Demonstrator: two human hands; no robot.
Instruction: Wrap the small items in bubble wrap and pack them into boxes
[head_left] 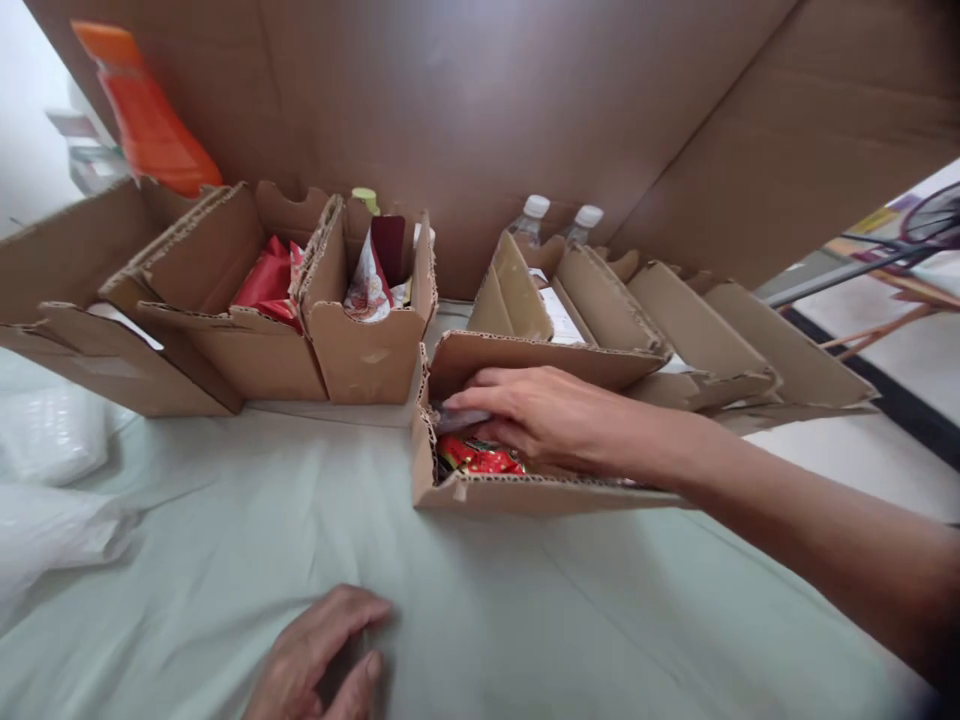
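My right hand (536,415) reaches into a low cardboard box (555,493) in front of the row. Its thumb and fingers close on a pale, see-through plastic packet (457,418); the hand hides part of it. Below the fingers lies a shiny red packet (487,460) with green and dark patches. My left hand (322,650) is near the bottom edge, just over the pale green cloth (225,540). Its thumb and forefinger are apart, and nothing shows between them.
Upright cardboard bins (367,360) line the back, some with red or printed packets (274,280). An orange bottle (154,120) and two white-capped bottles (535,210) stand behind them, before a tall cardboard panel (450,100). Clear plastic wrap (56,430) lies at left.
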